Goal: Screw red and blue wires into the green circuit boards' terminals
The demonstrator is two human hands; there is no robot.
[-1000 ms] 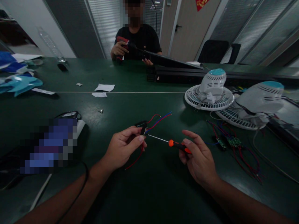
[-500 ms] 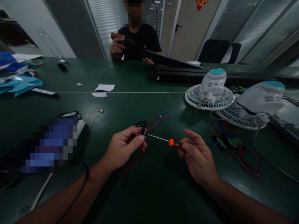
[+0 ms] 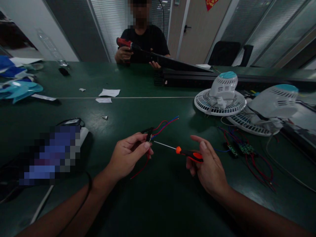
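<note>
At the centre of the frame, the left hand (image 3: 125, 156) keeps its thumb and fingers clamped on a small black part (image 3: 149, 134) with red and blue wires (image 3: 166, 129), while the screwdriver (image 3: 178, 150) points at it from the right; right of centre, the right hand (image 3: 209, 168) has lifted its thumb, baring more handle than half a second ago, its grip impossible to tell

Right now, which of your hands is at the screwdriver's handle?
The right hand is at the screwdriver handle; the left hand pinches the small black part instead.
</note>
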